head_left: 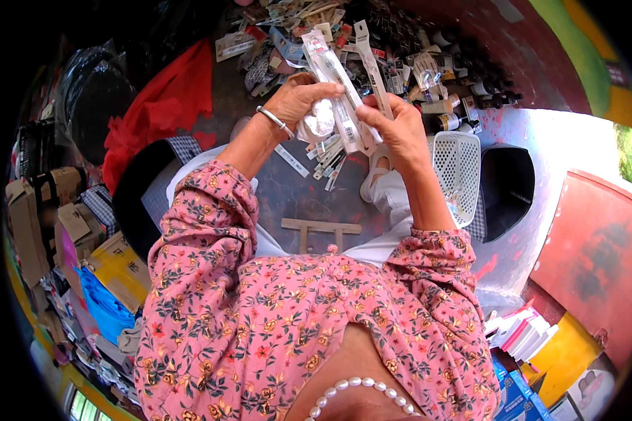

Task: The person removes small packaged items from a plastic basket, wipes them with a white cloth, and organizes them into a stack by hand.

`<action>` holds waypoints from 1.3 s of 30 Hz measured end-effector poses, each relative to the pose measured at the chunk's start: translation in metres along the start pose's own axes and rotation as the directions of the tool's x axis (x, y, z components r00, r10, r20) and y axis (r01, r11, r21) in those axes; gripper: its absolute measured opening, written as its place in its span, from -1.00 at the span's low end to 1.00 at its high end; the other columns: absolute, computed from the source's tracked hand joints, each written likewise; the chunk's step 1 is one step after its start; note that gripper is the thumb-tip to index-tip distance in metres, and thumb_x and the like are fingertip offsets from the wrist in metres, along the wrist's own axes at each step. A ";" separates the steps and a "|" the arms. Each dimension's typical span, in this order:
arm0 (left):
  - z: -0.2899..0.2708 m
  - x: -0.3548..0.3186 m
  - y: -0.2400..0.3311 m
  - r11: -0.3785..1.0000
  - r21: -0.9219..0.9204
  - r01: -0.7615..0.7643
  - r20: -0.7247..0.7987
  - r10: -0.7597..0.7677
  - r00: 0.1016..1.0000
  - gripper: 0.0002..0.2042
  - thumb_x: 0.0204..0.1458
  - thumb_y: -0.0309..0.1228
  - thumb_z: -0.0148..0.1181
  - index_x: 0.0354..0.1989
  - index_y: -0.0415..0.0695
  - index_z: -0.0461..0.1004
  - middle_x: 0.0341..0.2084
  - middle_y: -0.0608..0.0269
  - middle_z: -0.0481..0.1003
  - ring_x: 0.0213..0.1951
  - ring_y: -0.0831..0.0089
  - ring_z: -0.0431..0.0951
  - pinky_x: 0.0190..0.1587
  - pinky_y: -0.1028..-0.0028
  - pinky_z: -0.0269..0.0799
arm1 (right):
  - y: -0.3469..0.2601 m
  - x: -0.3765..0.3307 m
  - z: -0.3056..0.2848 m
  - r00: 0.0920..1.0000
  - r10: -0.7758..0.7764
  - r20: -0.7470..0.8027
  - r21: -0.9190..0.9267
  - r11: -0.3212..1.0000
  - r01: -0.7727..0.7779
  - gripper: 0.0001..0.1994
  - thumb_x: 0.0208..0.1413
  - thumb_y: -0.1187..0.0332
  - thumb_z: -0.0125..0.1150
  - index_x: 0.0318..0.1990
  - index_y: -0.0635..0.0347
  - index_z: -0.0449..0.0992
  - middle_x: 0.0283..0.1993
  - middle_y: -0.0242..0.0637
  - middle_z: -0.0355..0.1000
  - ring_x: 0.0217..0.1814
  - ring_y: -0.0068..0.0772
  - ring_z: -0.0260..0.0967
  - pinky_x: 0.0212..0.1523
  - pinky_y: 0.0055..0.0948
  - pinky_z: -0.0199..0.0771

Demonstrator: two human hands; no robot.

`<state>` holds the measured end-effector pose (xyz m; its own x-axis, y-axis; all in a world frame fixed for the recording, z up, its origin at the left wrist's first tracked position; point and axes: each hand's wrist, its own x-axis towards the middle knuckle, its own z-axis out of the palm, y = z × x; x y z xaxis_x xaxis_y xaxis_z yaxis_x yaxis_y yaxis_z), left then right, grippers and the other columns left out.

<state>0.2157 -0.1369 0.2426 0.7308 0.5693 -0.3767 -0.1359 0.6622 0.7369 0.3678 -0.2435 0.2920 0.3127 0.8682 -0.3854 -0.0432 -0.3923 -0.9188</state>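
In front of me, my left hand (295,99) is closed, its thumb lying across several long, slim white packages (334,74) with pink and printed parts. A bunched white cloth (317,122) shows just below that hand; whether the fingers grip it too is hidden. My right hand (398,132) pinches another slim white package (370,58), which stands up at a slant between thumb and fingers. Its thumb tip touches or nearly touches the bundle's right edge. More narrow packages (326,163) lie loose on the dark surface beneath my hands.
A large heap of small packaged goods (295,52) covers the far side, with dark bottles (481,88) at its right. Near my right forearm stands a white perforated basket (456,168). Red cloth (163,102) and cardboard boxes (28,224) are at left; a wooden frame (321,225) lies before me.
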 end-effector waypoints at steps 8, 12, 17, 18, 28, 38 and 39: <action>0.006 -0.006 0.008 0.999 -0.005 -0.043 0.001 0.043 0.999 -0.75 -0.17 -0.40 0.24 -0.32 -0.29 0.50 -0.43 0.18 0.52 -0.43 0.49 0.53 -0.34 0.53 0.44 | -0.003 -0.002 -0.009 0.992 0.067 -0.103 0.203 0.978 -0.045 -0.84 -0.07 0.40 0.20 -0.36 0.28 0.43 -0.53 -0.34 0.41 -0.58 -0.68 0.26 -0.59 -0.73 0.18; 0.006 -0.010 0.012 0.999 0.029 -0.041 0.048 0.040 0.998 -0.70 -0.18 -0.37 0.24 -0.28 -0.33 0.46 -0.41 0.16 0.50 -0.39 0.45 0.52 -0.28 0.48 0.46 | 0.005 0.004 -0.024 0.990 0.137 0.023 0.486 0.864 -0.131 -0.84 0.04 0.37 0.10 -0.30 0.28 0.40 -0.53 -0.31 0.41 -0.62 -0.63 0.24 -0.62 -0.73 0.19; 0.003 -0.008 0.005 0.991 0.120 -0.054 0.019 0.052 0.998 -0.72 -0.17 -0.40 0.23 -0.28 -0.29 0.47 -0.38 0.19 0.50 -0.35 0.50 0.50 -0.24 0.52 0.41 | 0.006 -0.002 -0.016 0.976 0.092 0.195 0.614 0.765 -0.195 -0.83 0.10 0.37 0.03 -0.25 0.32 0.38 -0.48 -0.31 0.39 -0.59 -0.59 0.25 -0.60 -0.71 0.24; 0.002 -0.006 0.003 0.990 0.133 -0.050 0.012 0.049 0.999 -0.72 -0.16 -0.40 0.23 -0.26 -0.29 0.47 -0.37 0.19 0.50 -0.35 0.51 0.49 -0.24 0.53 0.40 | 0.008 -0.001 -0.018 0.962 0.093 0.256 0.636 0.733 -0.240 -0.80 0.12 0.34 0.01 -0.24 0.32 0.38 -0.48 -0.31 0.38 -0.58 -0.60 0.25 -0.61 -0.71 0.23; 0.001 -0.005 0.000 0.991 0.095 -0.099 0.020 0.097 0.995 -0.72 -0.16 -0.43 0.24 -0.24 -0.26 0.45 -0.41 0.23 0.49 -0.39 0.54 0.50 -0.30 0.56 0.42 | 0.016 -0.006 -0.009 0.899 0.181 0.398 0.696 0.578 -0.425 -0.74 0.15 0.33 -0.08 -0.19 0.41 0.32 -0.49 -0.29 0.33 -0.60 -0.56 0.22 -0.65 -0.63 0.20; -0.004 0.005 -0.006 0.980 0.125 -0.157 -0.010 0.160 0.987 -0.77 -0.19 -0.39 0.25 -0.36 -0.26 0.50 -0.52 0.27 0.49 -0.50 0.56 0.48 -0.44 0.59 0.38 | 0.010 -0.008 -0.006 0.937 0.240 0.255 0.509 0.790 -0.341 -0.72 0.16 0.29 -0.12 -0.16 0.38 0.33 -0.49 -0.20 0.42 -0.65 -0.49 0.29 -0.68 -0.65 0.24; -0.007 0.006 -0.009 0.973 0.154 -0.172 -0.022 0.178 0.984 -0.78 -0.19 -0.39 0.25 -0.37 -0.26 0.50 -0.52 0.26 0.50 -0.50 0.56 0.48 -0.45 0.59 0.38 | 0.004 -0.009 -0.005 0.933 0.281 0.225 0.452 0.819 -0.355 -0.70 0.17 0.24 -0.11 -0.18 0.35 0.37 -0.48 -0.21 0.43 -0.65 -0.52 0.30 -0.69 -0.69 0.25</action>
<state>0.2167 -0.1366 0.2297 0.6800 0.6886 -0.2519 -0.1552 0.4709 0.8684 0.3699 -0.2543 0.2916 0.0666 0.7683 -0.6367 -0.5748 -0.4921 -0.6538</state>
